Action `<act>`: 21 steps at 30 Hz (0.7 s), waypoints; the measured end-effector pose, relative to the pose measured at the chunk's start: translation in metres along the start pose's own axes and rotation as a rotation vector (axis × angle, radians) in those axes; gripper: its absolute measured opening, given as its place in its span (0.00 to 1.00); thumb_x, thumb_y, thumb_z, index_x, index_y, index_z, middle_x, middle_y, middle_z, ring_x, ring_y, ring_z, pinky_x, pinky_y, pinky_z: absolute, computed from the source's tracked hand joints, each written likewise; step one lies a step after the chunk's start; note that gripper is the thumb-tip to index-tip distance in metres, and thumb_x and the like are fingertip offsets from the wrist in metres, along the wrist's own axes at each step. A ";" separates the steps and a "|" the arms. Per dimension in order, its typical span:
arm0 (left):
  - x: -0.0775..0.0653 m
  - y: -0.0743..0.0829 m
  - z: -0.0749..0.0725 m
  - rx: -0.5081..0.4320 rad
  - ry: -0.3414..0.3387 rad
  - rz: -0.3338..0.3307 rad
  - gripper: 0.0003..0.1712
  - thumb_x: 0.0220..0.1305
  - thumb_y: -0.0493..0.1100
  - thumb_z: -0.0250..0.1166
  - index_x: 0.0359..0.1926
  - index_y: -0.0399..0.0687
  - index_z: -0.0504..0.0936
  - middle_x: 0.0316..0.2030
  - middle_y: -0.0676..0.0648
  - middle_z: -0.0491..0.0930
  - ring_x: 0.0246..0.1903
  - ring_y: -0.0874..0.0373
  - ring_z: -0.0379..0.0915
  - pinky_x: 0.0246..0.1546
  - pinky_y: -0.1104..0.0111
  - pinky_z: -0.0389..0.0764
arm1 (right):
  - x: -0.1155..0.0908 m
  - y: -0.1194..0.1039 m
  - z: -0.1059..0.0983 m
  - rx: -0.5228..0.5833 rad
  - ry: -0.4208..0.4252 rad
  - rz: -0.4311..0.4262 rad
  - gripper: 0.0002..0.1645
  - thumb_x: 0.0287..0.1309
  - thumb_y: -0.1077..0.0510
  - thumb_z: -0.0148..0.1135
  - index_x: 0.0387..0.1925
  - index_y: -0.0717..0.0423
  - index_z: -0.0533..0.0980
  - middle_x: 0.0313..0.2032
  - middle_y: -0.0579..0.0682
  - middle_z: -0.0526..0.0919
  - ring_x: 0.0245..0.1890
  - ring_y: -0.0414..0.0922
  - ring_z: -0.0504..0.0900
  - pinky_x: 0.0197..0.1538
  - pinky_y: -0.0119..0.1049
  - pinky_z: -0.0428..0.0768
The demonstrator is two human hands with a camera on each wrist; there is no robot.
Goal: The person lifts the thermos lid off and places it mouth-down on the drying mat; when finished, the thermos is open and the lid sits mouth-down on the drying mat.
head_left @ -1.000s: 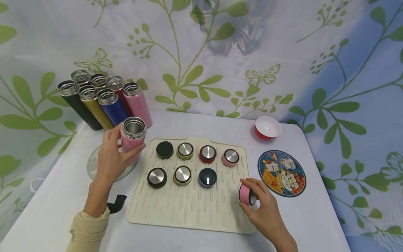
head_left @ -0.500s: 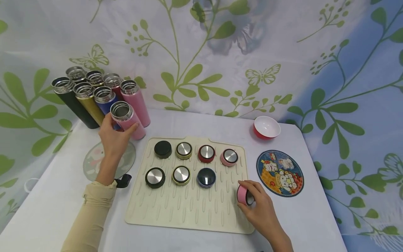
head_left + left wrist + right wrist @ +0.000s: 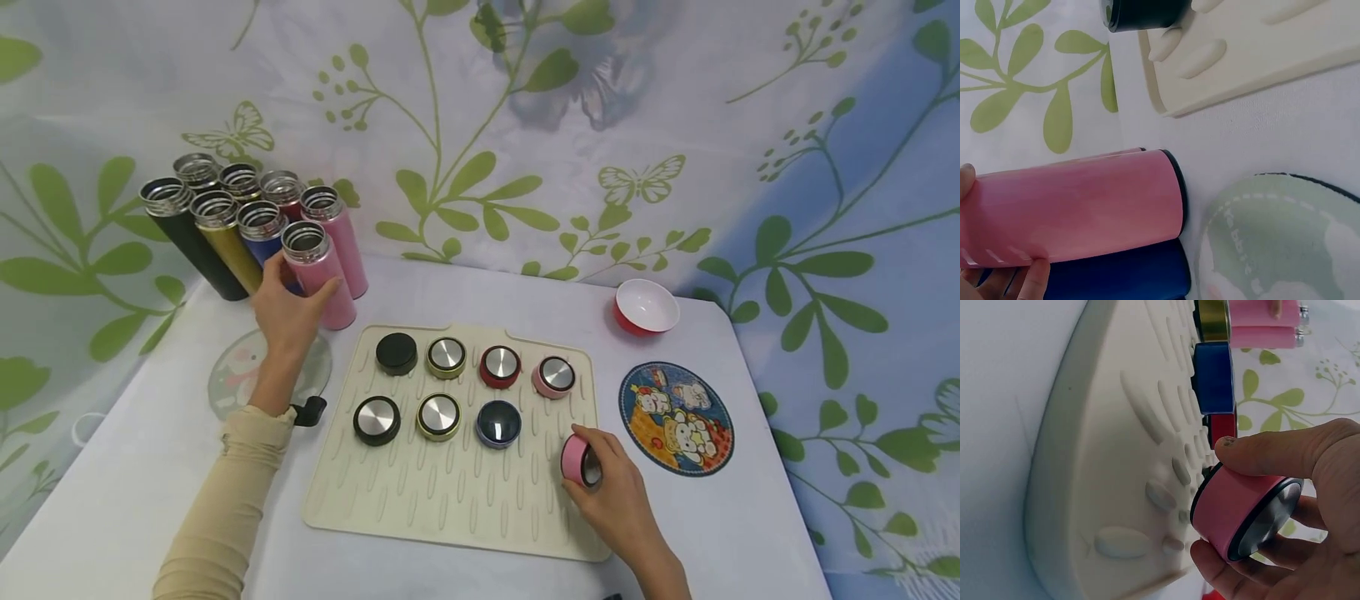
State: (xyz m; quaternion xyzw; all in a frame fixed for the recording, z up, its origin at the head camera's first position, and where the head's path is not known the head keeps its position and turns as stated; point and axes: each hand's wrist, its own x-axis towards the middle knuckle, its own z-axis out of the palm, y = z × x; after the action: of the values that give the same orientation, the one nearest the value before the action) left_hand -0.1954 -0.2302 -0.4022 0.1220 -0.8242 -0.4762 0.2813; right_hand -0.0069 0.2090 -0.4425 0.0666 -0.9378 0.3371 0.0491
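Observation:
My left hand (image 3: 287, 310) grips an uncapped pink thermos bottle (image 3: 324, 283), its steel mouth facing up, at the front of the bottle group. In the left wrist view this bottle (image 3: 1085, 209) stands right beside a blue bottle (image 3: 1122, 272). My right hand (image 3: 618, 504) pinches a pink bottle lid (image 3: 574, 460) on its side, over the right edge of the cream drying mat (image 3: 450, 517). The right wrist view shows thumb and fingers around that lid (image 3: 1235, 503). Several lids lie on the mat in two rows, among them a blue one (image 3: 498, 423) and a pink one (image 3: 554, 377).
Behind the left hand stand several open bottles, including a dark green one (image 3: 198, 242) and another pink one (image 3: 347, 246). A pale round placemat (image 3: 232, 375) lies under the left forearm. To the right are a colourful round placemat (image 3: 675, 421) and a red-and-white bowl (image 3: 647, 308).
My left hand has carried the pink bottle back from over the pale placemat to the front of the bottle group. The right hand keeps the lid in nearly the same spot.

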 end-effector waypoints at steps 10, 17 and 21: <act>-0.004 -0.004 0.013 -0.008 0.136 0.087 0.40 0.49 0.50 0.80 0.60 0.39 0.75 0.52 0.41 0.78 0.51 0.52 0.74 0.53 0.57 0.76 | -0.002 0.001 0.002 -0.008 0.006 -0.021 0.46 0.35 0.68 0.83 0.61 0.57 0.75 0.55 0.55 0.77 0.55 0.55 0.79 0.54 0.52 0.80; -0.010 -0.020 0.015 0.064 0.072 0.026 0.39 0.51 0.42 0.78 0.60 0.35 0.69 0.50 0.37 0.73 0.52 0.46 0.71 0.55 0.59 0.71 | 0.010 0.000 0.003 -0.083 0.021 0.001 0.47 0.37 0.63 0.84 0.61 0.62 0.70 0.54 0.59 0.78 0.53 0.55 0.80 0.54 0.53 0.79; -0.013 -0.026 0.017 0.077 0.019 -0.022 0.39 0.52 0.40 0.77 0.61 0.35 0.67 0.51 0.36 0.72 0.53 0.44 0.70 0.57 0.57 0.70 | 0.017 0.000 0.005 -0.116 0.018 0.000 0.47 0.36 0.61 0.84 0.59 0.61 0.69 0.52 0.58 0.79 0.51 0.53 0.80 0.52 0.51 0.81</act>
State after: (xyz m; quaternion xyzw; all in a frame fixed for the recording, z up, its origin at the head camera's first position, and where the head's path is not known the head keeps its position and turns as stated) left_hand -0.1963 -0.2256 -0.4356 0.1461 -0.8377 -0.4461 0.2791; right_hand -0.0244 0.2039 -0.4441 0.0608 -0.9553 0.2826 0.0613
